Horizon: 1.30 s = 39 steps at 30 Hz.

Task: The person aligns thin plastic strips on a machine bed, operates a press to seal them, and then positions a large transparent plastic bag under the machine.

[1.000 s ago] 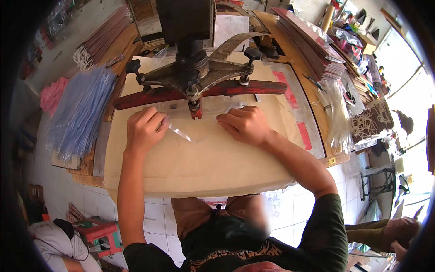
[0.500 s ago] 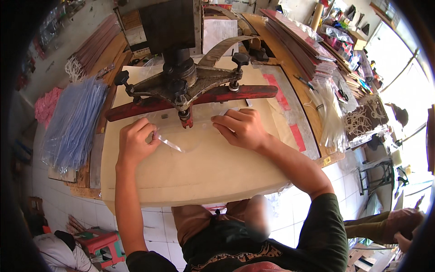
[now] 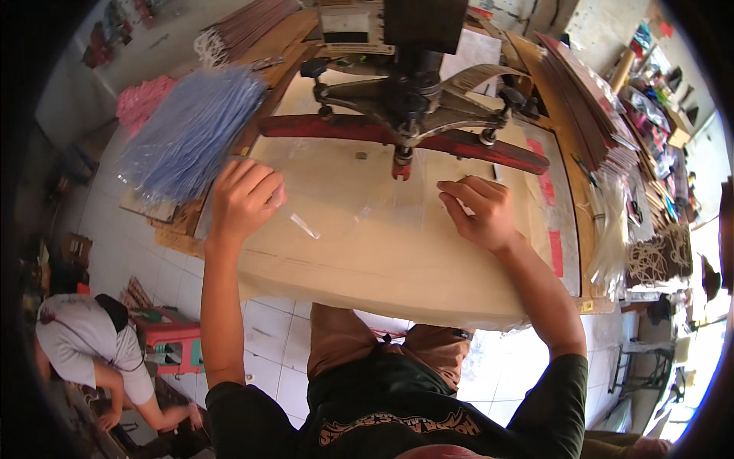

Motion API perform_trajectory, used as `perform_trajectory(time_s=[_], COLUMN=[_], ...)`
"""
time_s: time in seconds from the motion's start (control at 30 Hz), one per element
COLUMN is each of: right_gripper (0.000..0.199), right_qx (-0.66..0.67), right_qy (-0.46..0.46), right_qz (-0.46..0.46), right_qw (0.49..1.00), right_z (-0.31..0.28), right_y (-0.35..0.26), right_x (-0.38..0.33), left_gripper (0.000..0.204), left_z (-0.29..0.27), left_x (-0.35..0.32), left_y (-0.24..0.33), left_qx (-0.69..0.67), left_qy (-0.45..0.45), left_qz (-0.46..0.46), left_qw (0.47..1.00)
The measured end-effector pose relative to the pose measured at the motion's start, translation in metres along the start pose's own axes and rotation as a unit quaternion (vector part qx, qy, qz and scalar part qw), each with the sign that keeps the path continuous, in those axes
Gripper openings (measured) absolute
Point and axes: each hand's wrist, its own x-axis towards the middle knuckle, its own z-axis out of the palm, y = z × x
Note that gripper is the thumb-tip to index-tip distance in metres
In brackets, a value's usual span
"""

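A brown paper sheet (image 3: 382, 264) covers the work table under a machine with a red clamp bar (image 3: 329, 127) and dark metal arms (image 3: 451, 128). My left hand (image 3: 248, 197) is over the sheet's left side, fingers curled in a pinch. Just off its fingertips, a shiny clear plastic strip (image 3: 304, 226) shows and seems to trail from them. My right hand (image 3: 482, 210) hovers to the right of the red forked tip (image 3: 401, 170), thumb and forefinger drawn together; what they hold, if anything, is hard to see. Faint glints of clear film (image 3: 361, 214) show between the hands.
Blue clear plastic sleeves (image 3: 191, 130) are piled at the left, beside a pink bundle (image 3: 145, 103). Stacked reddish-brown strips (image 3: 589, 99) and white ties (image 3: 609, 237) line the right. At lower left a person (image 3: 95, 344) bends near a red-green stool (image 3: 168, 340).
The view has swung left, and the machine appears farther right. My left hand has moved left away from the forked tip, the shiny strip moving with it. My right hand keeps its pinch.
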Motion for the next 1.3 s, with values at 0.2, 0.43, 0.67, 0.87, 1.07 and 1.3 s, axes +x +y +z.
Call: perform_trajectory(time_s=[0.2, 0.43, 0.67, 0.87, 1.07, 1.3], right_gripper=[0.027, 0.027, 0.011, 0.012, 0.02, 0.041], right_qx=[0.041, 0.034, 0.062, 0.222, 0.39, 0.351], right_qy=[0.01, -0.06, -0.11, -0.21, -0.271, -0.1], right_qz=[-0.069, -0.078, -0.071, -0.096, -0.128, -0.039], right_qw=[0.997, 0.995, 0.989, 0.947, 0.87, 0.93], right_z=[-0.013, -0.008, -0.005, -0.026, -0.037, -0.014], right_y=[-0.02, -0.098, -0.113, -0.154, -0.176, -0.169], right_x=[0.008, 0.046, 0.051, 0.04, 0.065, 0.104], left_gripper=[0.022, 0.016, 0.014, 0.015, 0.008, 0.022], left_z=[-0.042, -0.072, -0.108, -0.156, -0.244, -0.112], left_x=[-0.026, -0.009, -0.008, -0.003, -0.037, -0.011], left_y=[0.013, 0.029, 0.042, 0.063, 0.057, 0.012], left_qx=[0.013, -0.064, -0.081, -0.028, -0.095, -0.447], left_qy=[0.058, 0.032, -0.02, -0.025, 0.077, 0.233], left_qz=[-0.012, -0.063, -0.118, -0.038, 0.011, -0.022], left_qw=[0.998, 0.995, 0.99, 0.999, 0.992, 0.863])
